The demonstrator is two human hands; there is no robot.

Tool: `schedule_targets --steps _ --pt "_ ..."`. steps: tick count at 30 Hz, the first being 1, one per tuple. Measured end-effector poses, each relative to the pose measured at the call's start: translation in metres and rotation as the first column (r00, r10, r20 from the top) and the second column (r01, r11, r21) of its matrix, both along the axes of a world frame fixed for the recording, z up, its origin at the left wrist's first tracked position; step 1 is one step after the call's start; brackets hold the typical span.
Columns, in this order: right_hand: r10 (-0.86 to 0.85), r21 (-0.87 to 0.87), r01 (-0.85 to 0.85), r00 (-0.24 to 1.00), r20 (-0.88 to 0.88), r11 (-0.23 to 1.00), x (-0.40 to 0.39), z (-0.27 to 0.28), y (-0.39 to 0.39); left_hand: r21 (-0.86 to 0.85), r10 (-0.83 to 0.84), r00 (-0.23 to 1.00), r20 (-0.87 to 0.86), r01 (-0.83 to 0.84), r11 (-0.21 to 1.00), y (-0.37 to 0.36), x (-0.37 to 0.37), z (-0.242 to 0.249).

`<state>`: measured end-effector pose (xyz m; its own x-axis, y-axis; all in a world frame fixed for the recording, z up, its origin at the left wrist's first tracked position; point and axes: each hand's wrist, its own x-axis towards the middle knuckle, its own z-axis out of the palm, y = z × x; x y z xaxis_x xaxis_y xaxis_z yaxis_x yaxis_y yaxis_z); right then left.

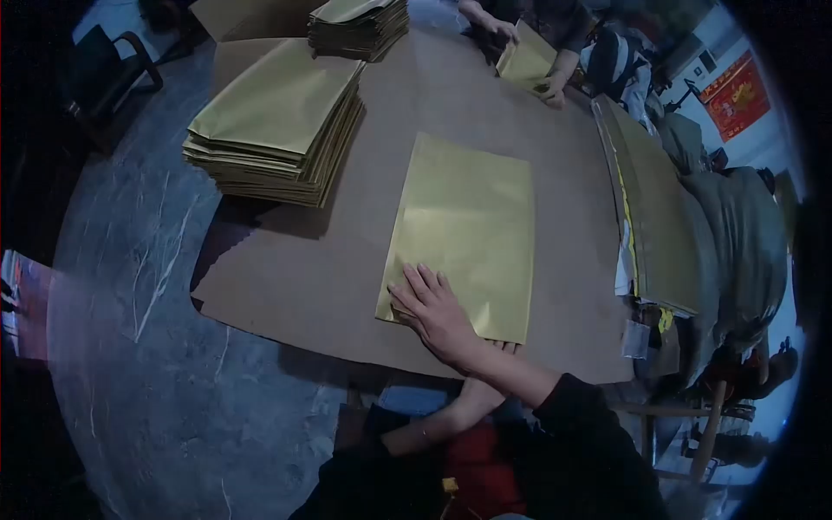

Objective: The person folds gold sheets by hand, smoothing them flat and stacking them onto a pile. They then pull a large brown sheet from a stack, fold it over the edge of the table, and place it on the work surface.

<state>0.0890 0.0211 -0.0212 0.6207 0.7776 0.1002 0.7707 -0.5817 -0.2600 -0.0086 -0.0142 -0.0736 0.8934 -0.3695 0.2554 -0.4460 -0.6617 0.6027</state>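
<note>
A large gold-coloured paper envelope (468,234) lies flat on the brown cardboard table cover (347,286) in front of me. My right hand (433,316) rests palm down on its lower left part, fingers slightly spread. Crossing beneath my right forearm, my left hand (504,347) reaches the envelope's bottom edge. Only short lengths of its fingers show there, with the tips hidden under the paper and the rest behind my right arm.
A thick stack of envelopes (269,104) stands at the left, with a smaller stack (360,26) behind it. Across the table, another person's hands (555,87) hold an envelope (527,56). Upright boards (650,208) line the right edge; a chair (113,74) stands far left.
</note>
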Motion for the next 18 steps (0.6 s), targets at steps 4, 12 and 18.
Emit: schedule_targets --steps 4,12,18 --pt "0.006 0.044 -0.006 1.0 -0.005 0.999 -0.001 0.001 0.002 -0.027 0.015 1.0 -0.003 -0.015 1.0 -0.012 0.002 -0.01" --pt "0.037 0.071 -0.039 0.999 0.024 0.997 0.002 -0.001 0.004 -0.041 -0.009 1.0 -0.007 0.009 0.999 -0.004 0.0 -0.005" --pt "0.042 0.039 -0.043 0.999 0.02 0.998 0.003 -0.011 0.004 0.203 -0.051 0.976 -0.212 0.096 0.974 0.001 0.007 0.015"
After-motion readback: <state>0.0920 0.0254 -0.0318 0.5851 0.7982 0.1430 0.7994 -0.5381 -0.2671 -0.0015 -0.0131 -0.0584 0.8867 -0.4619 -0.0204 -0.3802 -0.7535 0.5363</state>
